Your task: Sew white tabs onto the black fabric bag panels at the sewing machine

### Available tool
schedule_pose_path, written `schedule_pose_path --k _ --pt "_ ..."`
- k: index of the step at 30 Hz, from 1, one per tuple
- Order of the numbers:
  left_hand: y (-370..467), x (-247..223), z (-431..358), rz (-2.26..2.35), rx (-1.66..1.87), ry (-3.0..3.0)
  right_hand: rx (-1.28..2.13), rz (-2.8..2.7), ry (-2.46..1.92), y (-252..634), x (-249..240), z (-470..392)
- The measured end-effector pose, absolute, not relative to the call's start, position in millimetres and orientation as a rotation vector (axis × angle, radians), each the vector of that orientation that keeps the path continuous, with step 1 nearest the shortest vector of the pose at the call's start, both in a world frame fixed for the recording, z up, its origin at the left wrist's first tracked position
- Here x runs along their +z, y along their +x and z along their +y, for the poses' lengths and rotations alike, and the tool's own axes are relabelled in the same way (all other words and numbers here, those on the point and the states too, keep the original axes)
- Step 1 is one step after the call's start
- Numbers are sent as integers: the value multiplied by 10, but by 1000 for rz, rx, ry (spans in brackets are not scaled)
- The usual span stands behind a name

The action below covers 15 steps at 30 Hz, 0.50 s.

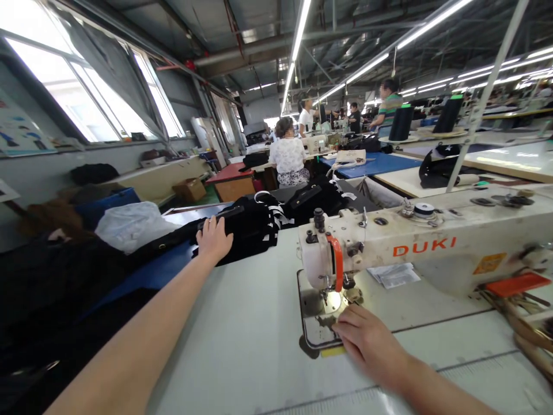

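A white sewing machine (415,245) with red lettering stands on the pale table (242,323). My right hand (367,340) is beside its needle plate (322,331), below the lit needle area. Its fingers are curled together; whatever they may hold is too small to make out. Farther away on the left, my left hand (213,239) lies on a pile of black fabric pieces (254,227) at the table's far edge. Those fingers are spread over the cloth. White strips (276,216) stick out from the pile's right side.
A white plastic bag (133,225) and dark cloth lie at the left. Behind the machine stand black thread cones (401,124) and a slanted metal pole (488,92). A seated person (287,153) is ahead, with other people beyond. A small clear packet (394,275) lies under the machine arm.
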<state>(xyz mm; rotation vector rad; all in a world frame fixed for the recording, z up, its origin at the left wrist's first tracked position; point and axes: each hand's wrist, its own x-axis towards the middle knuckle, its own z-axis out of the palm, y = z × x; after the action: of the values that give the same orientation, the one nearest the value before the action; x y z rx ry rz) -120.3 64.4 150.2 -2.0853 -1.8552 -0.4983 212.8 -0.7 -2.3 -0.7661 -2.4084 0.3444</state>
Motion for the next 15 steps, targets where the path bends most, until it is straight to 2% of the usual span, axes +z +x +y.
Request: schedule_pose_path --k 4,9,13,15 --pt "-1226 1119 139 -1943 -447 -1997 368 -2426 -706 2163 -40 -28" --pt "-1500 839 -1136 -1927 -338 -1886 323 -2461 -636 2214 -93 -12" --pt "-2080 779 -2202 -2105 -444 -1160 240 -2452 -580 2237 -136 5" --pt "-2422 689 -2622 -2292 -384 -886 207 -2436 -562 2245 -150 12"
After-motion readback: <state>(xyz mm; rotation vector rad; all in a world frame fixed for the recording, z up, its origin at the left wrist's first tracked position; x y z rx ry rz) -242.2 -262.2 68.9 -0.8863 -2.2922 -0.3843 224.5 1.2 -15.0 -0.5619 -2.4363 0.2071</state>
